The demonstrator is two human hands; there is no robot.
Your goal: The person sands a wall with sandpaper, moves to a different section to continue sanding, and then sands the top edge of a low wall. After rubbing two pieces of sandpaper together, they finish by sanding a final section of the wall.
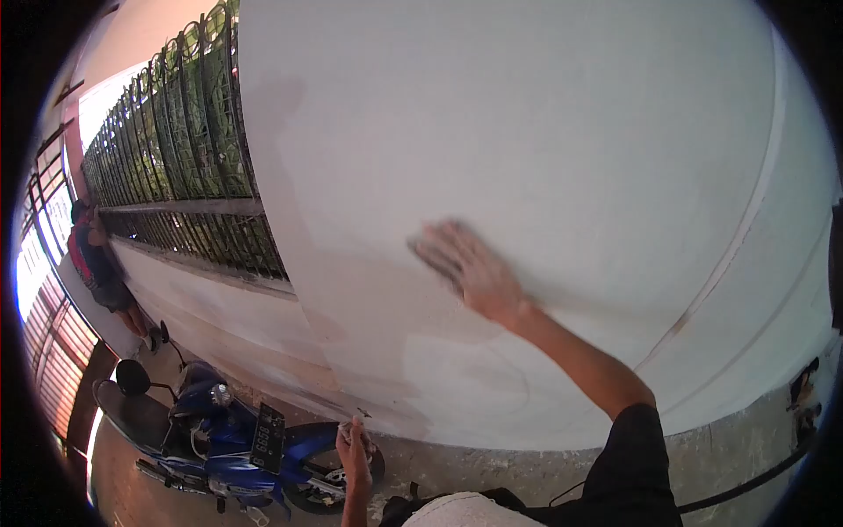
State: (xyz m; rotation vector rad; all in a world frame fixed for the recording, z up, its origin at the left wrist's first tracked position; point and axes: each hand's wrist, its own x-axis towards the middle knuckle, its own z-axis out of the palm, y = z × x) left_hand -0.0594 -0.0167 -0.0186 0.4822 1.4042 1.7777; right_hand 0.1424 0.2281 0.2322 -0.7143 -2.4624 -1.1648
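My right hand (474, 272) is raised against the white wall (544, 132), its fingers stretched over a thin dark flat piece (435, 263) that looks like sandpaper. Motion blurs both the fingers and the piece, which lies between hand and wall. Low in the view, my left hand (353, 452) is closed, with its fingers up. A small greyish thing pokes out of its grip, with a thin dark tip above; its kind is too small to tell. Behind that hand is the front wheel of a blue motorcycle (237, 474).
Metal fence bars (176, 132) top the lower wall at left. Farther along, another person (97, 259) stands close to the wall. A concrete floor strip (492, 465) runs along the wall's foot. A dark cable or hose (746, 492) crosses at lower right.
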